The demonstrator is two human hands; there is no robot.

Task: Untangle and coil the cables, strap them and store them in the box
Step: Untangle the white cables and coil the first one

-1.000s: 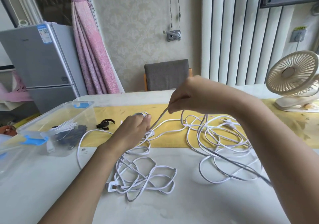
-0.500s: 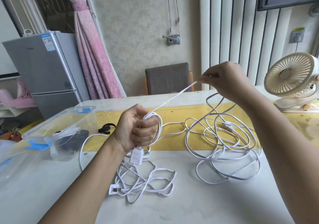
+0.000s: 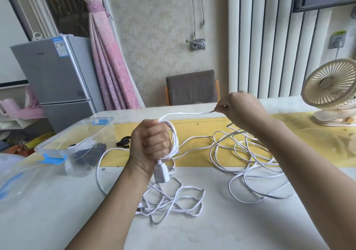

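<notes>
- Sitting at 9 o'clock: box (image 3: 57,137), strap (image 3: 123,142) beside; fan (image 3: 329,87) at 2 o'clock.
- Sprawling across table (image 3: 231,226): cable (image 3: 174,139), loops crowding centre.
- Clenching coiled end in left hand (image 3: 152,145); pinching strand with right hand (image 3: 240,109).
- Dropping right hand lower than before, flattening strand.

The box (image 3: 57,142) sits on the table (image 3: 231,230) at the left, with cables (image 3: 84,145) inside it. A strap (image 3: 123,142) lies just right of the box. The left hand (image 3: 152,145) is above the middle of the table. The right hand (image 3: 240,109) is to its right, farther back. A cable (image 3: 185,113) runs between them. The near heap (image 3: 173,201) lies under the left arm, and the far heap (image 3: 250,172) lies under the right arm. A fan (image 3: 329,84) stands at the far right. A chair (image 3: 190,87) is behind the table.
</notes>
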